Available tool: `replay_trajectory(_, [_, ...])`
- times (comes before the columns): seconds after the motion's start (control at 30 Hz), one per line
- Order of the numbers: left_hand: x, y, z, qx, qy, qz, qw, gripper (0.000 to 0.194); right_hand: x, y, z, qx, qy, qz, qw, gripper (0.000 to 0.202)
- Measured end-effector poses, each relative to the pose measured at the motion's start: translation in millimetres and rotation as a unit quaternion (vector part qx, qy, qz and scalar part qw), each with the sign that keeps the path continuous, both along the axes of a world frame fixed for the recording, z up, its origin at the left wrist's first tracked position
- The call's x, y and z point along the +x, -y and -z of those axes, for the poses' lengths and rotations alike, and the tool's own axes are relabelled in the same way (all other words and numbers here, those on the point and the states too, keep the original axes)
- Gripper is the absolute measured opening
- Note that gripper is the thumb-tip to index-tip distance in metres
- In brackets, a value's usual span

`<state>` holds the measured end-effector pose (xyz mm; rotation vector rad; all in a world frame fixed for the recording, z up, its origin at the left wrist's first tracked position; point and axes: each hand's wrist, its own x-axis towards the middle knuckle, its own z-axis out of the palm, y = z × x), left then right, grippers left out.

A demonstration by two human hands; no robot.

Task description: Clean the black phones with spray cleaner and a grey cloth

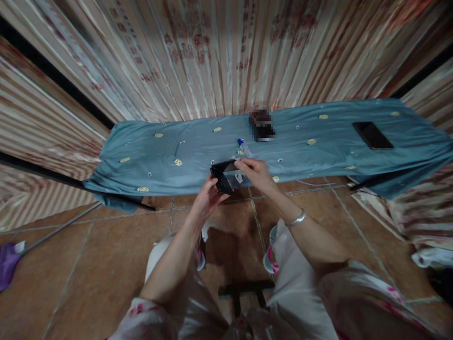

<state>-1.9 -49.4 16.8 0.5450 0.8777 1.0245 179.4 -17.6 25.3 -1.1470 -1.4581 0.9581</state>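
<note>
A small black hinged case [223,183] is held just over the front edge of the cloth-covered table. My left hand [208,196] is closed round its lower half, which shows a row-like texture inside. The case's upper flap stands raised, and my right hand [252,170] pinches the right end of that flap between thumb and fingers. Near my right fingers, a small crumpled white-and-clear piece [239,177] lies at the table edge. Behind my hands lies a clear tube with a blue cap [245,147]. What is inside the case is too small to tell.
A blue patterned cloth [194,141] covers the long narrow table. A pixelated dark object [262,125] is at the back, and a black phone [373,135] lies on the right. Pleated curtains [226,61] hang behind. A purple item [10,264] is on the tiled floor, left.
</note>
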Motion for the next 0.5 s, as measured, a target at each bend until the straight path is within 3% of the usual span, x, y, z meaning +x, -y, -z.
replay_trajectory(0.2, [6,7,1.9,-0.013,0.021,0.043,0.999,0.048,12,-14,7.6,-0.041,-0.1,0.075,0.991,0.051])
replay_trajectory(0.5, [8,14,10.5,0.008,0.05,0.135,0.989,0.05,25,-23,9.3,-0.127,-0.214,0.088,0.965,0.054])
